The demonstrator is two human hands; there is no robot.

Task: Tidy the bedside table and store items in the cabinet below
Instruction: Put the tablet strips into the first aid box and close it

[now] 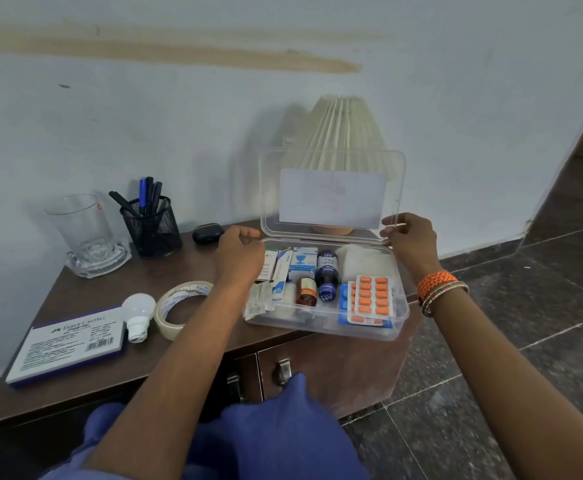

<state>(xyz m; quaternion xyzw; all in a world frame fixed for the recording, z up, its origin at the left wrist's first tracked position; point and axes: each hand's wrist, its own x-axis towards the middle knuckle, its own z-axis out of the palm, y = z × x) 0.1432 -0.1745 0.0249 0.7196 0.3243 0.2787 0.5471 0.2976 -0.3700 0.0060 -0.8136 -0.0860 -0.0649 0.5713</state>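
Fingertips of my right hand [409, 239] pinch the upright clear lid [331, 192] at its right edge, probably to shut the clear plastic medicine box [324, 289] on the brown bedside table [193, 268]; my left hand [240, 252] hovers curled, gripping nothing. Tape roll [179, 306], white bulb [138, 315] and cabinet doors [317, 372] wait.

Lamp base [331, 230] mostly behind the clear lid [331, 157]; box label print unreadable.

Orange pills [372, 294], black mesh pen holder [152, 228] — brown table [117, 282].
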